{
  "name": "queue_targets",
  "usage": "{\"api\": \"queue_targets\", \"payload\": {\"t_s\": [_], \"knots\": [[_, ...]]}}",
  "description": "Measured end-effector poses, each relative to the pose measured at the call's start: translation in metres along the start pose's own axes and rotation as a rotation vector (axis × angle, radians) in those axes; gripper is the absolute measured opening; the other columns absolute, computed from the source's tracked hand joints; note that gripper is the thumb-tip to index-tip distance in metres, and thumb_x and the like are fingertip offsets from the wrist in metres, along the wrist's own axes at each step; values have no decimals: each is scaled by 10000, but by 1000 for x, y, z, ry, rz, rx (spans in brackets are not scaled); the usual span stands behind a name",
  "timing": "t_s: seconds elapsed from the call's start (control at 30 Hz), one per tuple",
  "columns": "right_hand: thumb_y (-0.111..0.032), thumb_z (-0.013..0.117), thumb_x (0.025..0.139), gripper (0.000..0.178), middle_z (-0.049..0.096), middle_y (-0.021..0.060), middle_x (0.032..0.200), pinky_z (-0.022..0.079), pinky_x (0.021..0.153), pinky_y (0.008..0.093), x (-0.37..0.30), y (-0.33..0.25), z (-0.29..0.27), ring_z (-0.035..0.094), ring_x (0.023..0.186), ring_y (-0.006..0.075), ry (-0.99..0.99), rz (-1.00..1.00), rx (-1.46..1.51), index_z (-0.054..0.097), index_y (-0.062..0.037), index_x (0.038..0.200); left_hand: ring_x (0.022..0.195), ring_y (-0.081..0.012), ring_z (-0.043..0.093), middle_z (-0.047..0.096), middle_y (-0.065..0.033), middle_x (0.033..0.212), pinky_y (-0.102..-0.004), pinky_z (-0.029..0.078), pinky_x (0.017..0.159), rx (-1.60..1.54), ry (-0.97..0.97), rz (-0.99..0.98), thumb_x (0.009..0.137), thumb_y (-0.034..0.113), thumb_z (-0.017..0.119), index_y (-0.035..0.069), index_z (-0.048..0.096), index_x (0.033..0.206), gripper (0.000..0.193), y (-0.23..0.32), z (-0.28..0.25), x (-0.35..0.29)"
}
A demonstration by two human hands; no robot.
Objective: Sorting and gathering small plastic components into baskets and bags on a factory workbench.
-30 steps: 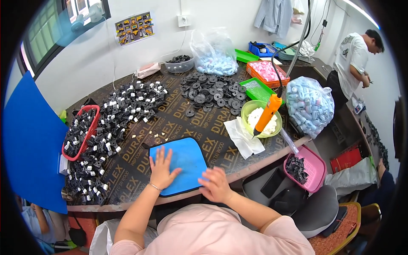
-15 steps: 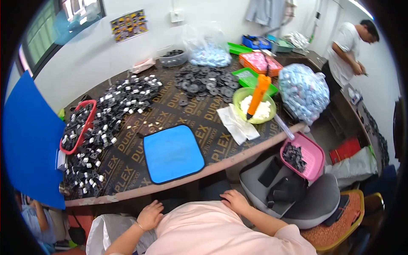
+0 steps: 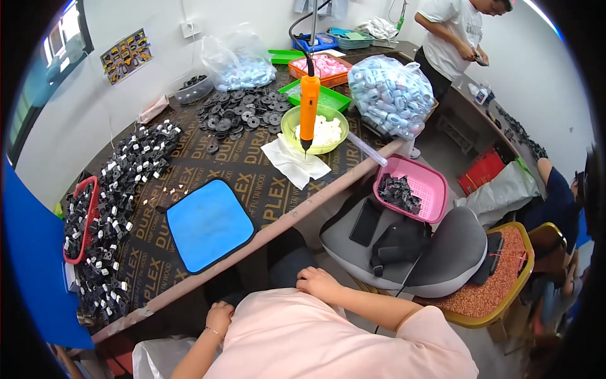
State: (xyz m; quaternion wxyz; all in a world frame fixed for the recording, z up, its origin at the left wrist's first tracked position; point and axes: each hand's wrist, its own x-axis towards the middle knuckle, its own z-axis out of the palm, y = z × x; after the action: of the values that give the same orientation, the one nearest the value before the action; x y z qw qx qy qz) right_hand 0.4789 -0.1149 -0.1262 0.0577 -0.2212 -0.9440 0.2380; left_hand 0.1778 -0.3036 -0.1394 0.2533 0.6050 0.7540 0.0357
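Observation:
My left hand rests in my lap at the side of my pale pink shirt, fingers loosely bent and holding nothing. My right hand lies by the shirt's lower edge, its fingers resting apart and empty. Both are off the table. Nearest to them on the table is a blue mat with a black rim. Beyond it an orange electric screwdriver hangs upright, its tip over a white cloth. Beside that stands a light green bowl of small white parts.
Black-and-white parts lie heaped at left by a red basket; black discs at the back. A clear bag of bluish parts stands far right. A pink basket and grey seat are on my right. A person stands beyond.
My view has swung to the right, so the table sits further left and more of the room's right side shows. Both hands stay in my lap, holding nothing.

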Motion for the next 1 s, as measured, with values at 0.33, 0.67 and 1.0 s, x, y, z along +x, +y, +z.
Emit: {"api": "queue_targets", "payload": {"t_s": [0.33, 0.67, 1.0], "knots": [[-226, 518, 835, 176, 589, 46, 961, 436, 825, 362, -8, -1, -1, 539, 949, 238, 82, 42, -30, 618, -105, 914, 962, -352, 572, 631, -162, 971, -417, 461, 837, -189, -136, 137, 797, 171, 573, 67, 651, 1046, 280, -29, 7, 14], [-257, 415, 915, 220, 608, 230, 978, 446, 815, 440, 30, 14, 8, 577, 948, 400, -234, 440, 411, 484, -66, 1001, 792, -405, 609, 638, -203, 810, -454, 485, 751, -79, -73, -46, 832, 245, 514, 46, 657, 830, 245, -81, 59, 5], [-274, 474, 875, 223, 605, 164, 962, 447, 853, 406, 22, 14, 28, 569, 935, 326, -66, 164, 116, 562, -91, 966, 1021, -395, 532, 577, -239, 1083, -441, 420, 899, -376, 242, -159, 868, 289, 584, 5, 580, 1104, 370, -27, -3, -20]]}}
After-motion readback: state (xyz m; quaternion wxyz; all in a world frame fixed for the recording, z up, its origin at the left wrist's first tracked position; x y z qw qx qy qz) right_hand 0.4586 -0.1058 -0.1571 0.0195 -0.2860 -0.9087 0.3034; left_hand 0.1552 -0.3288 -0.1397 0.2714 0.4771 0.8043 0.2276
